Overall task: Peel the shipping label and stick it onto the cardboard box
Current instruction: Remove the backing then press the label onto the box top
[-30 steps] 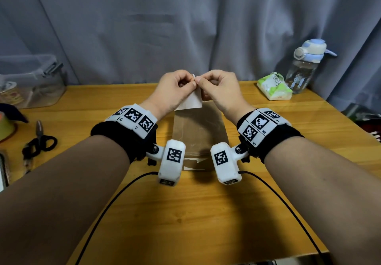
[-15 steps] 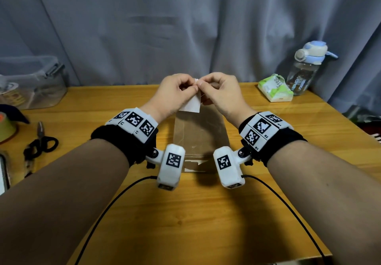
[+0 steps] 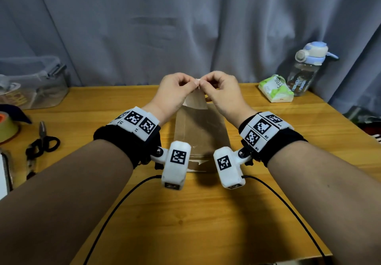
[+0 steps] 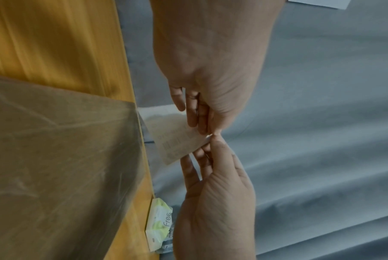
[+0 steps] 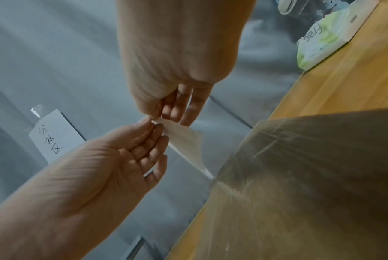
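**Both hands pinching one corner of the label, right above the box**

So the shipping label (image 3: pixel 195 102) is up in the air, held over the far end of the cardboard box (image 3: pixel 201 135). It's a small white rectangle of paper, kinda thin. From the left wrist view you can make out faint printed lines and what looks like a barcode block on it (image 4: pixel 177 140), but the print is too blurry to read. It hangs down at a tilt from its top corner, and from the right wrist view the lower edge curls a bit.

The left hand (image 3: pixel 175 93) and the right hand (image 3: pixel 221 93) meet at that same top corner, thumb and forefinger tips of each pinched on the paper, knuckles nearly touching. The other fingers are loosely curled under. Can't tell whether the label has split from its backing at all, the corner is hidden by the fingertips.

The box lies flat on the wooden table (image 3: pixel 206 223), between the two forearms, brown with a shiny strip of clear tape running along its top. The label isn't touching it.

Other stuff on the table: a green tissue pack (image 3: pixel 275 89) and a water bottle (image 3: pixel 307 69) far right, scissors (image 3: pixel 42 141) and a clear plastic bin (image 3: pixel 31 83) on the left.
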Demonstrator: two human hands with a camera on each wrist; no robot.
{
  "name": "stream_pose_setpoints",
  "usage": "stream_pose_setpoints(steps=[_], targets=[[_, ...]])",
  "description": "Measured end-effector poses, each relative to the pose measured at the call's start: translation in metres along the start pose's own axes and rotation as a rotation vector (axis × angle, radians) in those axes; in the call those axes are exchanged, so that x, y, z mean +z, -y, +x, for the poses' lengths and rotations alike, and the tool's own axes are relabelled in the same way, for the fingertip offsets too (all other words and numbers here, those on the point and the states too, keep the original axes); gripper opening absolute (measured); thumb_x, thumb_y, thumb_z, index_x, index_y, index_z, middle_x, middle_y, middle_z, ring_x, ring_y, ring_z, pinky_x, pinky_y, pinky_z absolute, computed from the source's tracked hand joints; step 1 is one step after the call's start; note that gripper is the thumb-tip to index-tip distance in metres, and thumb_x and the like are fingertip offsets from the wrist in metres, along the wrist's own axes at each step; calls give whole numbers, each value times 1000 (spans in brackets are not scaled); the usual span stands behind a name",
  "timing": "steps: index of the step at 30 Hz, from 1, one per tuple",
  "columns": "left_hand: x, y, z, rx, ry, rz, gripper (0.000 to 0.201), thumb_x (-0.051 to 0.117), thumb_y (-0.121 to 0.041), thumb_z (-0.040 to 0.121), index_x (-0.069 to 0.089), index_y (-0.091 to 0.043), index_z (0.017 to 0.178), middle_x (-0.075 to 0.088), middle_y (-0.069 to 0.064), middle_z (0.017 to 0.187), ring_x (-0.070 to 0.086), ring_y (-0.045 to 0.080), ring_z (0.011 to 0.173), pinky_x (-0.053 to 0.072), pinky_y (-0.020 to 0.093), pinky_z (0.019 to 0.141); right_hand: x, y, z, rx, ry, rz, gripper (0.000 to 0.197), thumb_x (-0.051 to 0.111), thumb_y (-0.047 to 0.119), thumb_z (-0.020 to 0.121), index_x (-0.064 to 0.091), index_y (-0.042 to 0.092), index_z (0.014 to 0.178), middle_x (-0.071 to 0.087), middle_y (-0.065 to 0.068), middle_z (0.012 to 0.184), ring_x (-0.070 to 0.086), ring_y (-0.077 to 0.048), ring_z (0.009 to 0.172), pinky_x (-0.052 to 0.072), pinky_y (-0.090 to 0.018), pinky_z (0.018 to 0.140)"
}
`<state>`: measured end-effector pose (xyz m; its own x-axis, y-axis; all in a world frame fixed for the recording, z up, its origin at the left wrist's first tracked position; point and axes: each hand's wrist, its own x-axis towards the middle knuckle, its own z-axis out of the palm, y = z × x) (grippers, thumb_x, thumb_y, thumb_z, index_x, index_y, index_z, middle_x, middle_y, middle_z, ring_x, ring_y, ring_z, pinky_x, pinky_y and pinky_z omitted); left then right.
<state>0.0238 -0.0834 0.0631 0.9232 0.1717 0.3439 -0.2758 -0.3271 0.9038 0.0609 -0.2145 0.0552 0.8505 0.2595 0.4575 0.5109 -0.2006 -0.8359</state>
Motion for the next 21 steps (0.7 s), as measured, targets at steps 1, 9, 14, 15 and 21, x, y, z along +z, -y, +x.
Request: stream_pose_setpoints(steps=[1,9,14,15,21], targets=[[0,-1,0,-12,6,1,11,60,-16,87,67,-13,80,65,-4,75,58,7,75,47,20,76,-1,1,-1,10,5,12,19,62,15,87,62,27,73,65,4,74,64,-17,78,58,-37,70],[4,-2,-3,-121,-16,-48,17,54,-15,87,59,-16,71,58,-4,70,53,7,70,42,17,66,3,3,-3,72,-43,91,17,58,10,85,62,18,69,65,-7,74,61,-21,73,54,-39,69],[1,0,-5,-172,-24,-86,18,51,-15,88,59,-16,72,60,2,79,53,13,78,43,21,68,3,-3,-4,141,-81,186,24,54,5,87,60,17,67,61,-4,70,57,-23,71,52,-38,68],[1,1,-5,-180,-23,-93,19,50,-15,89,59,-17,73,60,2,79,54,12,78,43,19,66,3,-3,-4,149,-82,198,23,54,5,87,59,16,68,61,-4,71,58,-21,72,52,-37,68],[-1,6,-6,-207,-52,-141,20,45,-17,93,57,-19,78,60,-2,79,54,6,75,43,17,66,-1,-4,-3,200,-103,220,21,53,10,91,57,18,71,60,-2,74,57,-17,72,51,-31,65]])
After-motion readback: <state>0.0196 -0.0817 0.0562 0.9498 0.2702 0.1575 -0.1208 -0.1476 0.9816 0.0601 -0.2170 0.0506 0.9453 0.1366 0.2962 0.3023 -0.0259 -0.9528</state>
